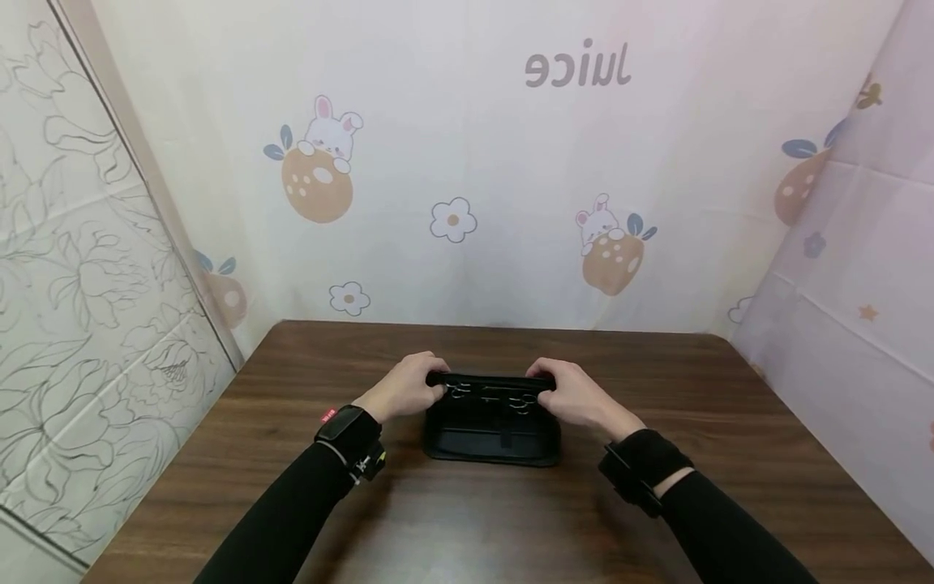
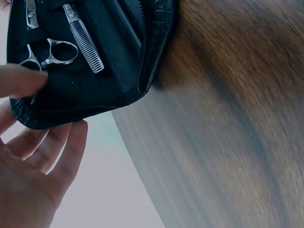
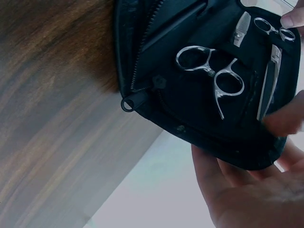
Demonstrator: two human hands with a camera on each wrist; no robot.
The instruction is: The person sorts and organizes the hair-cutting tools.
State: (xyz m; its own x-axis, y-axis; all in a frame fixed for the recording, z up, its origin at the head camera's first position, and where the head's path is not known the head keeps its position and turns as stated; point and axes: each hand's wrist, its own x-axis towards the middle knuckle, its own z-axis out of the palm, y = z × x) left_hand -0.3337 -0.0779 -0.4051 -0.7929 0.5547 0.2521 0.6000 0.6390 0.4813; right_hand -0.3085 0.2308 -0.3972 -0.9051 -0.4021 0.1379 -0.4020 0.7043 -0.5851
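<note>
A black zip case (image 1: pixel 467 442) lies unfolded on the wooden table, its far panel tilted up and its near panel toward me. My left hand (image 1: pixel 409 386) grips the raised panel's left end, thumb inside and fingers behind. At the right end my right hand (image 1: pixel 578 395) holds the same panel likewise. Inside, thinning scissors show a toothed blade (image 2: pixel 85 45) in the left wrist view and their finger rings (image 3: pixel 229 83) in the right wrist view. Beside them lies a second pair of scissors, its long blade (image 3: pixel 270 83) near my right thumb. Black straps cover the scissors' middles.
The brown wooden table (image 1: pixel 481 527) spreads around the case. Behind it hangs a pale curtain (image 1: pixel 452 146) printed with rabbits and fruit. Patterned sheets stand along the left and right sides. A zip pull (image 3: pixel 128 104) hangs at the case's corner.
</note>
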